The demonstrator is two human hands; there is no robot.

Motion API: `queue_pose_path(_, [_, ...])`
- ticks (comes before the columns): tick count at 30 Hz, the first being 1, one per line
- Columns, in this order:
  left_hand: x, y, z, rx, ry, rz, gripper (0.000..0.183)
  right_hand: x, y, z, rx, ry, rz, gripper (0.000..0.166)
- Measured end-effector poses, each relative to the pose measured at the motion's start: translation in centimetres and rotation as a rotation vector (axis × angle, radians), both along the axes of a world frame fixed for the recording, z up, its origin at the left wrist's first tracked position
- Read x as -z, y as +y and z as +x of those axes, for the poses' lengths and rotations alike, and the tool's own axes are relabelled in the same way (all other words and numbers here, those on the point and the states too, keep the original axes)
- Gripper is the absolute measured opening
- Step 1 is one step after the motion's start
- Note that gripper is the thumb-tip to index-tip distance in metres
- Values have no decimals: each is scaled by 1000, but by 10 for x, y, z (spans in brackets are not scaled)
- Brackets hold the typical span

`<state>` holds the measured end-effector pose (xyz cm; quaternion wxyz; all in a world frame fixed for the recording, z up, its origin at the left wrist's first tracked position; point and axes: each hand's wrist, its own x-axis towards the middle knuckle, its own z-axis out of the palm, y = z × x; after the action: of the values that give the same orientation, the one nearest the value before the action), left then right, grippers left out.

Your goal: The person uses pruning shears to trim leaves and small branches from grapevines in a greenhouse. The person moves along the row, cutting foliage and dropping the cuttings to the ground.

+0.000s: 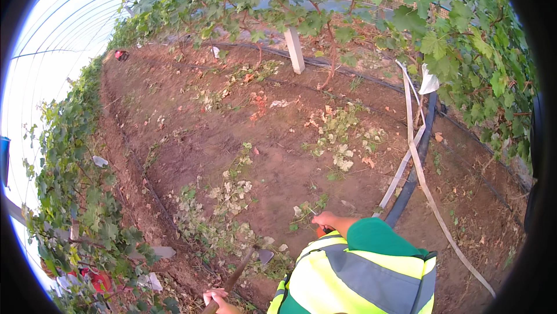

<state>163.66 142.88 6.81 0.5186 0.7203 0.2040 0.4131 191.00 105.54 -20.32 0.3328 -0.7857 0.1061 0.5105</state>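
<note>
At the bottom edge, my left hand (pixel 217 300) is closed around the wooden handle of a hoe (pixel 237 275). The hoe's metal blade (pixel 265 256) rests low, among wilted vines on the soil. Farther right, my right hand (pixel 325 219) is closed on a small object with a thin pale tip sticking out; orange and black parts show just under the hand, and its exact kind cannot be told. A green sprig (pixel 321 201) lies beside that hand. My green sleeve and yellow reflective vest (pixel 365 275) fill the lower right.
Leafy grapevines (pixel 82 183) line the left; more (pixel 474 53) stand right and behind. A concrete post (pixel 294 50) stands at the back. A black pipe (pixel 413 179) and pale flat straps (pixel 418 161) cross the soil at right. Wilted vines (pixel 343 157) and drip lines lie about.
</note>
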Motion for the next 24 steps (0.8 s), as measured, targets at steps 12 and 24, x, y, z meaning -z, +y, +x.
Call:
queue_pose_path(12, [-102, -93, 41, -340, -218, 78, 24, 10, -13, 19, -424, 218, 31, 37])
queue_pose_path(24, [-122, -94, -4, -608, -408, 61, 26, 42, -40, 59, -360, 119, -120, 45])
